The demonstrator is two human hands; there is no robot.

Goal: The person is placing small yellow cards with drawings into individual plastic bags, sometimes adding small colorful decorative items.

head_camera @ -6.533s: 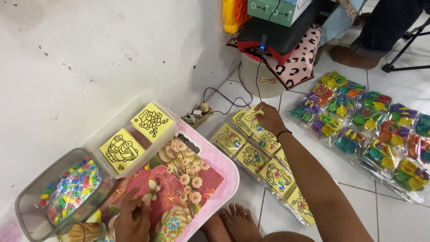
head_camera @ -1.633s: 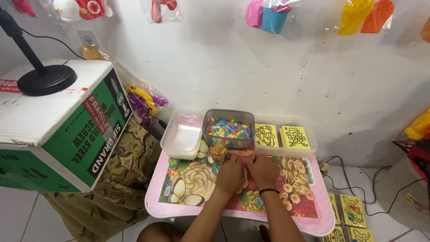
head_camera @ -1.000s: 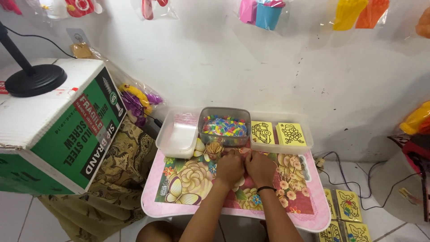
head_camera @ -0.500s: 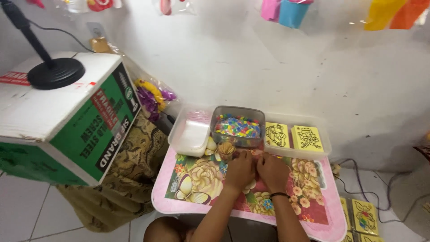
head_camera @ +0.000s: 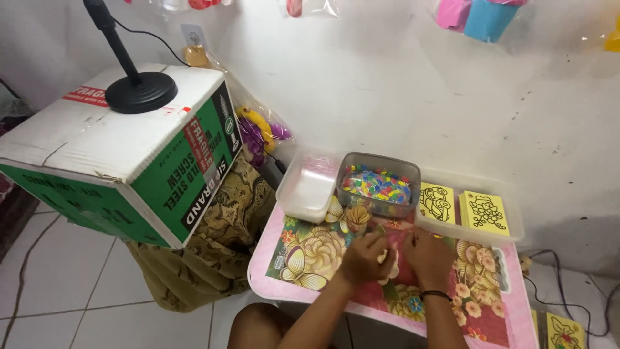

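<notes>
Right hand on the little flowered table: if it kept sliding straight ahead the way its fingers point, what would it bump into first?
Probably the clear tub of coloured bits, just beyond the right hand; depth is hard to judge.

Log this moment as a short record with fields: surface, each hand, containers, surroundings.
surface: small pink table with a floral top
left hand: left hand on the table, fingers curled against the right; what they pinch is too small to tell
right hand: right hand, dark band at the wrist
containers: grey tub of coloured bits; white tub left of it; clear tray with two yellow cards
surroundings: cardboard box bearing a black stand; white wall
</notes>
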